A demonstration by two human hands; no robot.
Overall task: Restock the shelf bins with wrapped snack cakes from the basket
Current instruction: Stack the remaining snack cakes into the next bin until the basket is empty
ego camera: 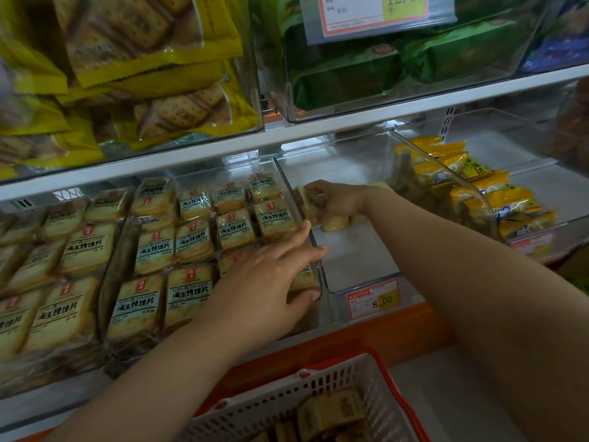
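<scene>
Pale yellow wrapped snack cakes (331,220) sit deep in a nearly bare clear plastic bin (360,266), at twelve o'clock. The right hand (338,199) curls its fingers round them. The left hand (274,282), fingers spread, clutches the bin's dividing wall. Released carelessly, the cakes could topple. A white plastic basket (318,397) holds more at six o'clock, below white shop shelving (318,129).

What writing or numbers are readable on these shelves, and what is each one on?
"8.00": yellow price tag on the middle bin's front.
"12.80", top cut off: upper price tag.
"海玉烤馍片": labels on the wrapped snack cakes.
Smaller print on tags and wrappers: too blurred to read.
</scene>
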